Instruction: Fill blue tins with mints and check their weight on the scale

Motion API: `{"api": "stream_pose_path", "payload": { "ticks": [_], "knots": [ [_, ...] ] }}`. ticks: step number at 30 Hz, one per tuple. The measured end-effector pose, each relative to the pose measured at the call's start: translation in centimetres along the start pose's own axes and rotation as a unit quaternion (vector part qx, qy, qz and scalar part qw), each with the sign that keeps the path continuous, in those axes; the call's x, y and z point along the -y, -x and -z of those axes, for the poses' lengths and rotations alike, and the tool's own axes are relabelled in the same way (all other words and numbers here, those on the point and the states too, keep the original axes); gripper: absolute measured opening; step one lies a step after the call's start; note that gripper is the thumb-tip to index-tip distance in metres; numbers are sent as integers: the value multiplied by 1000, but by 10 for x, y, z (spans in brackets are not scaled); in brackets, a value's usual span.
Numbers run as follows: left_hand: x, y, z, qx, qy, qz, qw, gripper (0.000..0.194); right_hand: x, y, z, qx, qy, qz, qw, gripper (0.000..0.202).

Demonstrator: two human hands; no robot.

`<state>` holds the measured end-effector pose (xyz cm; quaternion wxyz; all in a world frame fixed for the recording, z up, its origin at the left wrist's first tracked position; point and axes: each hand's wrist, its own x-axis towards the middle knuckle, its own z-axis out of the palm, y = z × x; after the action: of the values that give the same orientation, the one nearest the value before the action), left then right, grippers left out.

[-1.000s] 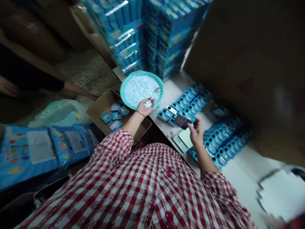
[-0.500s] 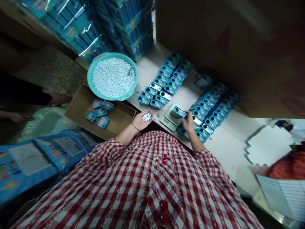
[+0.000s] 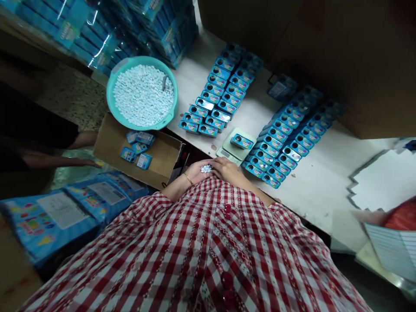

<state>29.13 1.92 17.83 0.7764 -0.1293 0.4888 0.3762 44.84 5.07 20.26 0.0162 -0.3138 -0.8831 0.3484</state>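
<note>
My left hand (image 3: 194, 173) is cupped palm up in front of my body, with a small heap of white candies (image 3: 206, 168) lying in it. Bent over that palm, my right hand (image 3: 227, 170) touches its edge beside the candies; the fingertips are hidden, so what they pinch, if anything, does not show. Just beyond the hands, a blue tin (image 3: 242, 142) with a dark round opening rests on a small pale scale (image 3: 227, 151). Rows of similar blue tins (image 3: 272, 143) stand to the right of the scale, and another group of tins (image 3: 208, 130) stands beyond it to the left.
A turquoise basin (image 3: 109, 93) full of white candies, with a scoop (image 3: 164, 82) in it, stands at left. Below it, a cardboard box (image 3: 159, 170) holds several blue packs. Another person's arms (image 3: 81, 139) reach in from the left. Wrapped stacks (image 3: 162, 30) rise behind.
My right hand has let go of the tin on the scale and moved left to my left palm. The tin stays on the scale. The view has shifted slightly.
</note>
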Motion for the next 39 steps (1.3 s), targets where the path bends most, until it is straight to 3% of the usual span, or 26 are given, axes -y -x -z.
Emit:
{"api": "stream_pose_path", "payload": {
  "ticks": [7,14,21,25,30,35,39],
  "knots": [
    [0,6,6,-53,22,43,997,32,9,-16,0,71,64,2,995,25],
    [-2,12,14,-62,19,35,997,33,11,-23,-10,86,89,36,992,22],
    [-4,12,12,-75,14,37,996,29,11,-21,-13,61,143,65,986,20],
    [-3,6,9,-55,20,29,998,27,5,-18,-20,28,121,63,990,20],
    [0,1,5,-20,25,44,998,25,-5,-2,-21,-53,-25,33,998,17],
    [1,1,7,19,25,52,998,26,-37,19,14,-252,-83,-92,960,13],
    [1,1,8,22,30,42,998,24,-71,16,36,-288,-24,-140,947,11]
  ]
}}
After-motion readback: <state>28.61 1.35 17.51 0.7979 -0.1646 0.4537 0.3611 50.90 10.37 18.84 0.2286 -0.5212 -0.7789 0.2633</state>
